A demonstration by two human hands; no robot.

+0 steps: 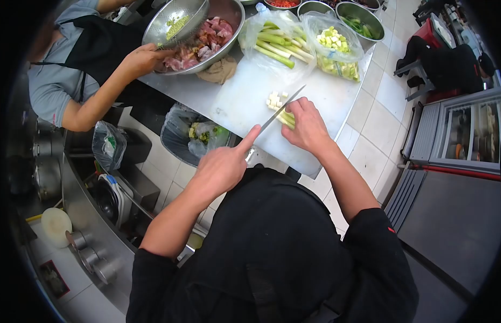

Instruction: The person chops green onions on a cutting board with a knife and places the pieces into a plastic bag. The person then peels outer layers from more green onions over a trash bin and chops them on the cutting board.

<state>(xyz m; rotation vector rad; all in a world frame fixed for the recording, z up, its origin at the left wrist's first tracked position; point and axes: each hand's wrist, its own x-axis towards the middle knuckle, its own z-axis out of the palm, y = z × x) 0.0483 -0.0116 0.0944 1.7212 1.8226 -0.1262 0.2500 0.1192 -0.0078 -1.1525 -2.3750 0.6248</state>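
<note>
My left hand (221, 167) is wrapped around a knife's handle, its index finger stretched along the blade. The knife (282, 107) slants up to the right over the cutting board (237, 99). Pale green scallion stalks (287, 119) lie under my right hand (307, 124), whose bent fingers press them to the board beside the blade. Just past the blade sits a small heap of cut white scallion pieces (275, 99). Farther up are a clear bag of long scallion stalks (277, 46) and a bag of chopped pieces (334, 43).
At the left a co-worker's hand (142, 60) is at a metal bowl of raw meat (237, 27), with a strainer (194, 29) above it. A lined bin (172, 132) stands below the table edge. Bowls line the back; a glass-fronted fridge (471, 129) is right.
</note>
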